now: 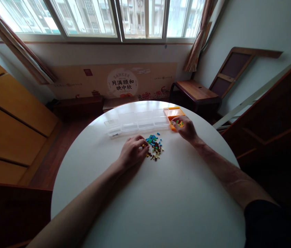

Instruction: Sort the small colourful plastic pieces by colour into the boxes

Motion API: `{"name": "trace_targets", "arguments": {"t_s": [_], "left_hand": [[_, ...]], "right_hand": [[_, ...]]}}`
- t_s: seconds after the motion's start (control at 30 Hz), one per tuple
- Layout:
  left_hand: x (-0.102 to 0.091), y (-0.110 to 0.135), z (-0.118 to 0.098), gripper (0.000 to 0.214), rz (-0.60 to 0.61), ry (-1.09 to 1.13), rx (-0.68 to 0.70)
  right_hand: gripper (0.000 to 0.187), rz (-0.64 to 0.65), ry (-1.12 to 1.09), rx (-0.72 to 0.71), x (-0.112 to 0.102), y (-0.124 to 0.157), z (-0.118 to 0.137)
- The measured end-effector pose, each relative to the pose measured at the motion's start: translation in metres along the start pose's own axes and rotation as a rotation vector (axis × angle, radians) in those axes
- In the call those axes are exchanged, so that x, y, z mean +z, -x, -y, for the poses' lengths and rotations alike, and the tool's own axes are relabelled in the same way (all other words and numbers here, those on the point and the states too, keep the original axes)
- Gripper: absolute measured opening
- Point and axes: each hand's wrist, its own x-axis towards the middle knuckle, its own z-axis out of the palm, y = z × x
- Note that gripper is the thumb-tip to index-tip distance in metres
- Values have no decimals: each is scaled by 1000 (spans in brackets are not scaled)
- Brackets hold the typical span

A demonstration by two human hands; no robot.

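My left hand (134,148) rests on the table at the left edge of a pile of small building bricks (156,146), its fingers curled in against them. The pile mixes blue, green, brown, yellow and cream pieces. Whatever those fingertips hold is too small to name. At the orange compartment (172,127) of an open box, my right hand (186,128) bends down with its fingers drawn together. Green and some other coloured pieces (179,123) show inside, partly covered by that hand. What it pinches, if anything, is hidden.
Clear plastic compartments (145,124) run left from the orange one, their lids tipped back. All stand toward the far side of a round white table (145,206). Beyond it are a wooden chair (198,91), a printed cardboard panel (78,81) and windows.
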Motion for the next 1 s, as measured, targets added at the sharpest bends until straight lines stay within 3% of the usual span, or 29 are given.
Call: {"name": "trace_targets", "arguments": {"t_s": [0.13, 0.23, 0.4, 1.0], "left_hand": [[0, 0, 0, 14, 0, -6, 6], [0, 0, 1, 14, -3, -7, 5], [0, 0, 0, 14, -1, -9, 6], [1, -2, -1, 14, -36, -37, -14]], "right_hand": [[9, 245, -56, -274, 11, 10, 29], [8, 354, -74, -369, 19, 18, 44], [10, 405, -60, -367, 28, 25, 48], [1, 389, -64, -284, 33, 27, 51]]}}
